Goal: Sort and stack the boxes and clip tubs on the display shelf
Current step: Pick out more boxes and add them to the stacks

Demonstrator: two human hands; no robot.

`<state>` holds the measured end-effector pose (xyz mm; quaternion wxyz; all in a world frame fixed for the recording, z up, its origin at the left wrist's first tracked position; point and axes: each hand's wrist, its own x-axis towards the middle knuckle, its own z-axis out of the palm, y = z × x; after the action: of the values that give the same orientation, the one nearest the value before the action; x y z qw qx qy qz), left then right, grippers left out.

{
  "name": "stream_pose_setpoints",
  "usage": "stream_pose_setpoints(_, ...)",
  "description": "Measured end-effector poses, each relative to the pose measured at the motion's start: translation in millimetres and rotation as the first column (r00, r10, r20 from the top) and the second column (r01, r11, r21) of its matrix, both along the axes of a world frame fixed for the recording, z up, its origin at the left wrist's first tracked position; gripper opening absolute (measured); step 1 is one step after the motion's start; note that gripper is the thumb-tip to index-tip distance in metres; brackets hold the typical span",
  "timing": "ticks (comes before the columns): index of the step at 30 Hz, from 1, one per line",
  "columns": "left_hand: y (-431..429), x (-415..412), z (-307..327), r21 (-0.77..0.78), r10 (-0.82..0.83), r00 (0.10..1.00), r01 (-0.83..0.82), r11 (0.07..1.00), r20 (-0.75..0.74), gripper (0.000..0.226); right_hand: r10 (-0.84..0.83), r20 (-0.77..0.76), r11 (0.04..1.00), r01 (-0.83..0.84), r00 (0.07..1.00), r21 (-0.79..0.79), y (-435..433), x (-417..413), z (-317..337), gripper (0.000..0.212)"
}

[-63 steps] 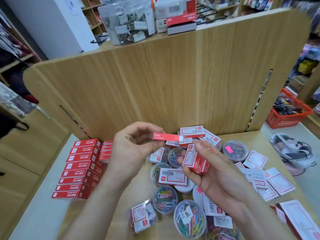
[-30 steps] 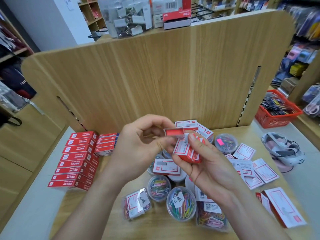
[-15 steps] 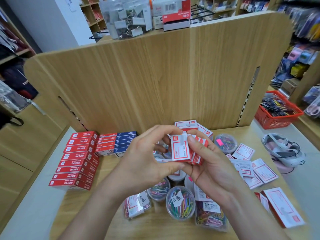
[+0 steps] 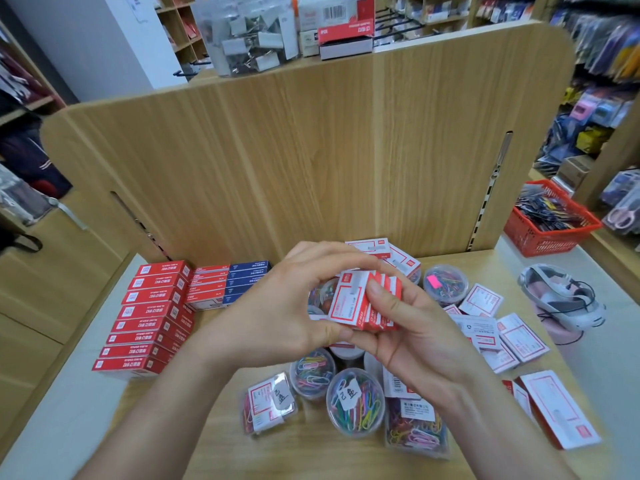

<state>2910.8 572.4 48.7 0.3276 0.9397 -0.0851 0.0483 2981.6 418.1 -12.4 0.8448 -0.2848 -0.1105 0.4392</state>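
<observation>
The left fingers (image 4: 332,252) curl over the top of the held stack (image 4: 349,301), and the left thumb pinches its lower corner. The right thumb (image 4: 382,296) presses on its front face, with the right fingers cupped underneath. So the left hand (image 4: 277,306) and the right hand (image 4: 419,341) both grip it, above the middle of the shelf (image 4: 304,459). The stack is small red-and-white boxes set face to face. There seem to be about four, the rear ones showing only red edges.

Three round tubs (image 4: 355,401) of coloured clips show whole, two just below the hands and one at back right. Others are partly hidden by the hands. Two square tubs (image 4: 270,403) flank the front round ones.

Two loose boxes (image 4: 369,245) lie behind the hands near the back panel (image 4: 311,150). Some six flat boxes (image 4: 523,337) overlap at right, the largest near the right edge.

Along the left edge runs a red stack (image 4: 149,317) of eight boxes. Beside it, against the panel, are a short red pile (image 4: 207,287) and a blue pile (image 4: 247,278), both too blurred to count.

Bare wood shows in front of the tubs, between them and the red stack under the left forearm, and in a strip at back right. A red basket (image 4: 550,233) sits beyond the right edge.
</observation>
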Motion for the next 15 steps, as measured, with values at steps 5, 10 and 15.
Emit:
stream_pose_setpoints(5,-15.6,2.3,3.5,0.071,-0.027,0.998,0.024,0.997,0.048,0.070,-0.020,0.111,0.997,0.028,0.994,-0.066,4.3,-1.7,-2.2,0.076)
stream_pose_setpoints(10,-13.8,2.0,0.4,0.014,0.030,0.994,-0.031,0.999,0.102,0.069,0.013,0.148,0.996,0.000,0.989,-0.090,6.3,-4.1,-0.8,0.071)
stream_pose_setpoints(15,-18.4,4.5,-8.0,0.080,0.002,0.999,-0.006,0.997,0.046,0.082,0.031,0.136,0.997,-0.021,0.990,-0.073,11.4,-13.0,7.5,0.053)
